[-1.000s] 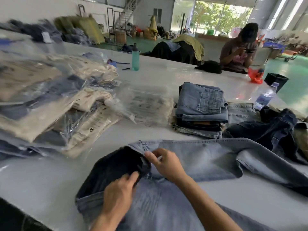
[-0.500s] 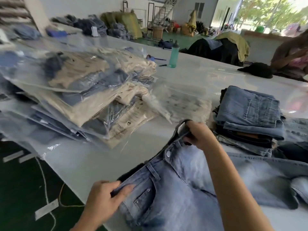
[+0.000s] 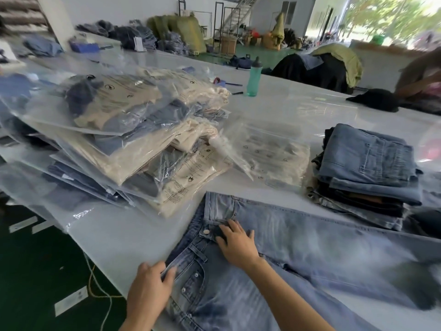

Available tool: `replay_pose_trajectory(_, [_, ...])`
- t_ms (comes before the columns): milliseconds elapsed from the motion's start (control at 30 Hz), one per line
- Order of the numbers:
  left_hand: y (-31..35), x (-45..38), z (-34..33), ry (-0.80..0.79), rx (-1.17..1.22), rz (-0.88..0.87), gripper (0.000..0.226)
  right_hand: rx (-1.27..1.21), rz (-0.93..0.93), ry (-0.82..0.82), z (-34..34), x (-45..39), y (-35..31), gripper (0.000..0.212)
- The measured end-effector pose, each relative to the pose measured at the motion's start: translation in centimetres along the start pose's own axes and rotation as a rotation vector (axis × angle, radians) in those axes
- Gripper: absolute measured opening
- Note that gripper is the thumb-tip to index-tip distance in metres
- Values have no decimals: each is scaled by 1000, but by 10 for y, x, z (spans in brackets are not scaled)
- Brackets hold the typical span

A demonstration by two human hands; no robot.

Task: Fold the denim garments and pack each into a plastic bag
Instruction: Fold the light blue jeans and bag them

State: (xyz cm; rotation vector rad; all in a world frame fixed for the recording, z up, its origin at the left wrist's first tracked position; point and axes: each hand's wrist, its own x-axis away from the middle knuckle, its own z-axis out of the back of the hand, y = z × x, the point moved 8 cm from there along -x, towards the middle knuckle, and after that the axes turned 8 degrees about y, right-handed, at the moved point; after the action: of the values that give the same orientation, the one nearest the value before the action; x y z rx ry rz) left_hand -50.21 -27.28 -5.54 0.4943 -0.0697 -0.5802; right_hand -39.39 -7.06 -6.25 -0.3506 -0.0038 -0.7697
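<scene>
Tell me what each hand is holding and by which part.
Left hand pinches the jeans at the waistband edge near the pocket. Right hand holds nothing; it presses flat on the fly, just below the button.

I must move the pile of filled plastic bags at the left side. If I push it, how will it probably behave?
The pile of bagged garments will likely slide apart rather than move as one: the bags look glossy and already lie fanned and tilted. It probably sags when lifted, since the contents are soft folded cloth. Some bags overhang the white table edge, so they may slip off.
</scene>
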Motion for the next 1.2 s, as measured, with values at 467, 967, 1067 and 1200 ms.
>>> replay_pose_trajectory(467, [45,-57,-32,-249,162,-137,35,-104,-123,-152,22,-35,-53,33])
replay_pose_trajectory(967, [12,-56,-20,-326,328,49,28,-537,-22,71,0,-28,-76,24])
replay_pose_trajectory(1067, [17,-52,-15,-198,270,44,34,-633,13,37,2,-21,-67,27])
replay_pose_trajectory(1200, [28,-49,-19,-145,-135,-42,28,-398,151,199,21,5,-47,35])
